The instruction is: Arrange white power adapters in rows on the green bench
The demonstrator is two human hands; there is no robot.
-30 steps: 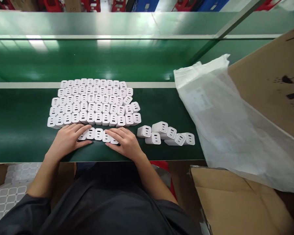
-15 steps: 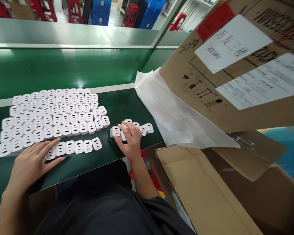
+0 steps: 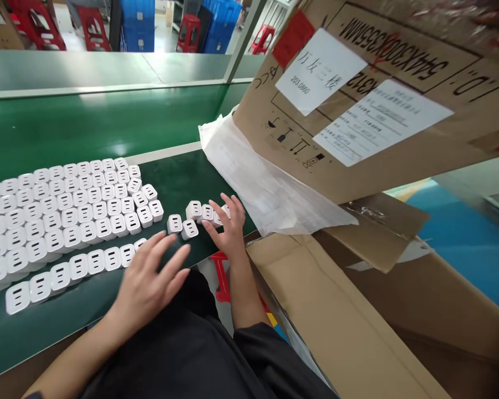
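Observation:
White charger blocks [image 3: 72,235] with dark slots in their top faces stand in packed rows on the dark green bench at the left. In front of them runs a separate single row of chargers [image 3: 79,267]. My left hand [image 3: 149,277] hovers at the right end of that row, its fingers spread and holding nothing; it hides part of the last charger. My right hand [image 3: 228,224] reaches over a small loose group of chargers [image 3: 194,210], fingers apart, touching or just above those at its right side. Two loose chargers [image 3: 189,229] lie between the hands.
A large cardboard box [image 3: 357,111] with paper labels leans over the bench's right end, a white plastic liner [image 3: 270,183] hanging from it. Open carton flaps [image 3: 316,288] lie below at the right. Red stools [image 3: 188,33] and blue bins [image 3: 138,25] stand behind the green panel.
My left hand has left the front row's left end and moved right, toward the loose chargers. My right hand has shifted rightward over the loose group. The camera view has swung right.

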